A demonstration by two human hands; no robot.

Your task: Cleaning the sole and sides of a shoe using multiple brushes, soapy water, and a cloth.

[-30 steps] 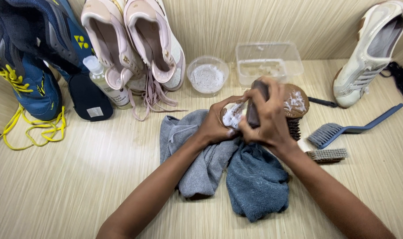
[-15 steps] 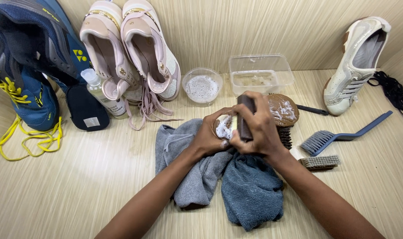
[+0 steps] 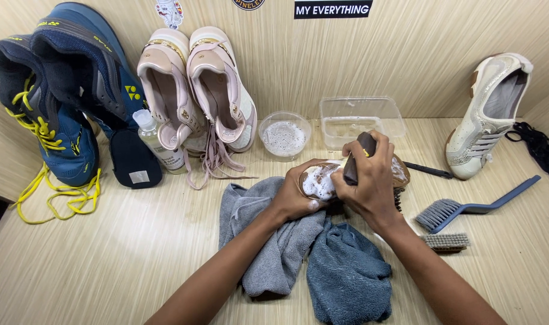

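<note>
- Head view: nearest of all, directly below the grip, a light grey cloth (image 3: pixel 274 241) and a darker blue-grey towel (image 3: pixel 346 277) are lying crumpled on the pale wooden tabletop (image 3: pixel 106 259).
- The left hand (image 3: pixel 295 195) is cupping a brown shoe coated in white foam (image 3: pixel 322 180), fingers closed around its end and holding it just above the cloths.
- The right hand (image 3: pixel 371 180) is clamping a dark-handled scrubbing brush (image 3: pixel 363 147) and pressing it against the lathered shoe.
- Compared with a second ago, the brush is sitting slightly further across the shoe while both holds are staying the same, so the scrubbing strokes seem to be continuing.
- Right of the grip, a blue long-handled brush (image 3: pixel 467 209) and a small bristle brush (image 3: pixel 446 241) are lying unused.
- Just beyond the grip, a round clear bowl of foamy liquid (image 3: pixel 284 135) and a clear rectangular plastic tub (image 3: pixel 361 123) are standing side by side.
- Farther beyond and left, pink sneakers (image 3: pixel 196 90) are leaning against the wall.
</note>
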